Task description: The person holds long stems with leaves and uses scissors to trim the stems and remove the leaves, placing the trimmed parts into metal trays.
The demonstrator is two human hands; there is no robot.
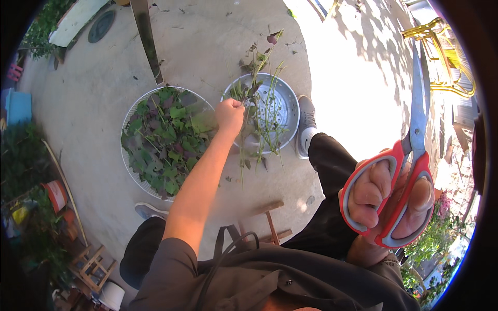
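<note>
My left hand (pixel 230 116) reaches over the left rim of a perforated metal steamer basin (pixel 292 103). Its fingers are closed on a bunch of leafy stems (pixel 249 91). Thin green stems (pixel 270 116) lie across the basin, and some hang past its rim. Raised at the right, close to the camera, my right hand (pixel 373 194) grips a pair of scissors (pixel 418 132) with red and grey handles. The scissor blades point away from me and look nearly together. Left of the basin, a round ribbed tray (pixel 134 177) holds a heap of green and purplish leaves (pixel 167 136), partly behind my left forearm.
A wooden stool (pixel 272 229) is partly visible between my legs. Beyond the tray, a flat metal post (pixel 146 39) meets the concrete floor (pixel 89 136). Potted plants and a small wooden rack (pixel 93 268) line the left; a yellow chair (pixel 443 58) stands at the far right.
</note>
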